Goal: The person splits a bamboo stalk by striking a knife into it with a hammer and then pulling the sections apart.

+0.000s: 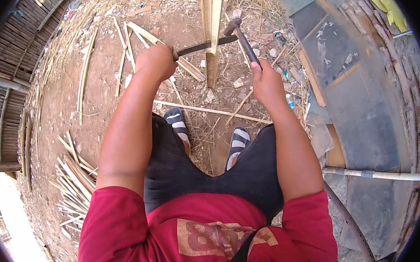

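From the head view, an upright pale split bamboo pole (pixel 211 28) stands on the dirt ground (pixel 103 70), far centre. The left hand (pixel 155 62), arm stretched forward, is closed around the handle of a dark flat-bladed knife (pixel 204 46) whose blade crosses the pole. The right hand (pixel 266 82), to the right, grips a dark-handled hammer (pixel 242 38), its head touching the blade just right of the pole.

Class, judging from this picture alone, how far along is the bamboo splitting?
Done: split strips lie piled on the dirt. In hand: the left hand holds a blade set into an upright bamboo piece; the right hand holds a hammer at it. Left: that piece is unsplit below the blade.
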Action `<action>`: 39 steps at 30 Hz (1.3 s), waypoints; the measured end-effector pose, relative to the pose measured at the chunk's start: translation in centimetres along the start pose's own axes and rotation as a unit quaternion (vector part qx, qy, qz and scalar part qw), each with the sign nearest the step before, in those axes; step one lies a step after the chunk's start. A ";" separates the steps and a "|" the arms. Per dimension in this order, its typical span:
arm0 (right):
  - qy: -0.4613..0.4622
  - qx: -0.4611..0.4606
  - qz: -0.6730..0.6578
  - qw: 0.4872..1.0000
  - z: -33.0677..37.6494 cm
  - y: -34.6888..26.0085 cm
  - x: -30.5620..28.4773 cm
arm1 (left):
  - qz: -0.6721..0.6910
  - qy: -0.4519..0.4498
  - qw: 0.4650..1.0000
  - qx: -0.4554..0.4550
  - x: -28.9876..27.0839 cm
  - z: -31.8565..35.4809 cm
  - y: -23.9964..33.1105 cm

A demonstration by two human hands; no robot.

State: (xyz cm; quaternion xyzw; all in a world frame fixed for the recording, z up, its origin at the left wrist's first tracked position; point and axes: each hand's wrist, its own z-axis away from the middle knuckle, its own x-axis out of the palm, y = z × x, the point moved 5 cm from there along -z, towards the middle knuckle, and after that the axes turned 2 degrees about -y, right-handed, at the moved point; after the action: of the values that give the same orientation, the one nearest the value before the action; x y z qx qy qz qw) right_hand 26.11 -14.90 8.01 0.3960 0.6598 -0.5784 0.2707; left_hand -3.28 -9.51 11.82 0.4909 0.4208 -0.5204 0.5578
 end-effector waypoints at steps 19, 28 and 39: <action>0.194 -0.062 -0.186 0.961 1.3 -2.7 -3.4 | -0.023 0.013 1.000 -0.008 0.6 -0.4 -0.2; 0.107 -0.019 -0.120 0.987 0.6 -1.3 -1.6 | -0.013 0.001 1.000 0.001 0.8 -0.4 -0.5; 0.069 -0.017 -0.087 0.994 0.5 -1.1 0.7 | -0.017 0.000 1.000 0.001 0.6 0.1 -0.1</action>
State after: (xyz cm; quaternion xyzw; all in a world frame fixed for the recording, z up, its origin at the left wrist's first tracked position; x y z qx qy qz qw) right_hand 24.76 -15.23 8.01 0.3713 0.7187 -0.5597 0.1796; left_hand -3.28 -9.70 11.27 0.4843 0.4286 -0.5300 0.5485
